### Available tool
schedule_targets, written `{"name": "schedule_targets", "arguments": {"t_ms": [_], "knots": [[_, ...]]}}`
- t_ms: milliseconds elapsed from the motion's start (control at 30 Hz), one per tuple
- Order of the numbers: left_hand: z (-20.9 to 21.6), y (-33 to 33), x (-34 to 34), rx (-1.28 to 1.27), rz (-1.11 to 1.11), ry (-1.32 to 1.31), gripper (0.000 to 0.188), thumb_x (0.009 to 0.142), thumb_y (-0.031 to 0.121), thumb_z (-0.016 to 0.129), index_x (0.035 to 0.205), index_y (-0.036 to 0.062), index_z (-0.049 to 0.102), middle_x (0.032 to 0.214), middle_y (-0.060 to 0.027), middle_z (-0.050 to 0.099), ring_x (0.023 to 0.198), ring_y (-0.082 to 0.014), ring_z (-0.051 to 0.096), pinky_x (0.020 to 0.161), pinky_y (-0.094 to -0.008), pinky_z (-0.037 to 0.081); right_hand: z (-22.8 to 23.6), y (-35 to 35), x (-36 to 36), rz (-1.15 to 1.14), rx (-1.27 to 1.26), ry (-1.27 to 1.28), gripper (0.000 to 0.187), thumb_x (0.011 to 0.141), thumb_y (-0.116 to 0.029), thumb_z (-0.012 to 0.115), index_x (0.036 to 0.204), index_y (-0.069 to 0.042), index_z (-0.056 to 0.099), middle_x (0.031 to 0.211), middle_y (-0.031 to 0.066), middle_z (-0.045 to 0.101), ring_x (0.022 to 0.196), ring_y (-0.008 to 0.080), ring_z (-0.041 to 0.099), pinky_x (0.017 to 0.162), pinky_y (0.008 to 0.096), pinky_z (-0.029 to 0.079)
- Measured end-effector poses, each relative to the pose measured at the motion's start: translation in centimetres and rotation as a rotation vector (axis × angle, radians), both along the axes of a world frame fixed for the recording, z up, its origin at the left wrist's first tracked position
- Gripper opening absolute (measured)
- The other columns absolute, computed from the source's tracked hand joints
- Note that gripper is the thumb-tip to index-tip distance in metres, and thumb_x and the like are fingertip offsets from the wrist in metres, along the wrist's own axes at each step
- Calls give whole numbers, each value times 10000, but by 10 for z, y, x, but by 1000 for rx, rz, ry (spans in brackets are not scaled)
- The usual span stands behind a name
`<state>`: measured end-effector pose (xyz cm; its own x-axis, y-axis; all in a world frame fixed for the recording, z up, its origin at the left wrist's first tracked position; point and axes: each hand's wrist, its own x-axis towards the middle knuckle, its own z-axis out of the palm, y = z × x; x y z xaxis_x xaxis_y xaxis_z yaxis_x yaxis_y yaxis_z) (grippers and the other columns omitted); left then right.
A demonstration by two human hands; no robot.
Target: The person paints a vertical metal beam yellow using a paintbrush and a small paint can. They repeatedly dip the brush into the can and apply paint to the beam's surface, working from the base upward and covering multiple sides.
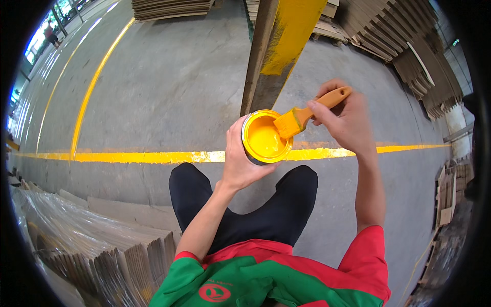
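My left hand (pixel 239 161) is wrapped round a paint can (pixel 248 146), holding it up between my knees and a post. Yellow paint (pixel 262 137) shows inside, and the can's rim is coated with it. In my right hand (pixel 343 115) is a paintbrush (pixel 327 101) with a wooden handle. Its yellow-coated bristles reach over the can's right rim, and their tip is at the opening. Just beyond the can stands the metal post (pixel 279 51), yellow on its upper part and bare grey-brown lower down.
A yellow line (pixel 189 157) crosses the grey floor beneath the can. Plastic-wrapped cardboard (pixel 97 230) lies at the near left. More stacked cardboard (pixel 378 30) stands at the far right, with another stack (pixel 171 9) at the back. A person (pixel 51 35) is far off at left.
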<state>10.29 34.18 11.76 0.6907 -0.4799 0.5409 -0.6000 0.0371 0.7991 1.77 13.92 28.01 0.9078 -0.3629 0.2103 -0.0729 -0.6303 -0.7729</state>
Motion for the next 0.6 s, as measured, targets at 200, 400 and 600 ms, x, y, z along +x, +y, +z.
{"name": "schedule_targets", "arguments": {"t_ms": [200,400,600], "knots": [[-2,1,2,-14,-6,67,1036,605,227,985,1459,18,437,1428,-189,536,1346,-387,495,1147,-475,401,11,-4,-16,321,-163,-231,140,878,-15,786,1001,-16,720,1002,107,779,881,194,748,772,305,580],[-4,1,4,-63,-22,124,1022,615,237,982,1455,20,440,1411,-186,541,1334,-374,505,1137,-466,415,3,-7,-30,655,-353,-74,202,817,67,765,992,-33,753,1119,117,780,1038,320,742,903,382,586],[-6,-1,7,-73,-21,146,1028,612,242,985,1455,25,438,1395,-175,532,1306,-359,521,1122,-445,430,6,-16,-43,516,-246,-135,213,829,63,767,1013,-42,763,1113,113,784,1037,293,756,895,356,589]]}}
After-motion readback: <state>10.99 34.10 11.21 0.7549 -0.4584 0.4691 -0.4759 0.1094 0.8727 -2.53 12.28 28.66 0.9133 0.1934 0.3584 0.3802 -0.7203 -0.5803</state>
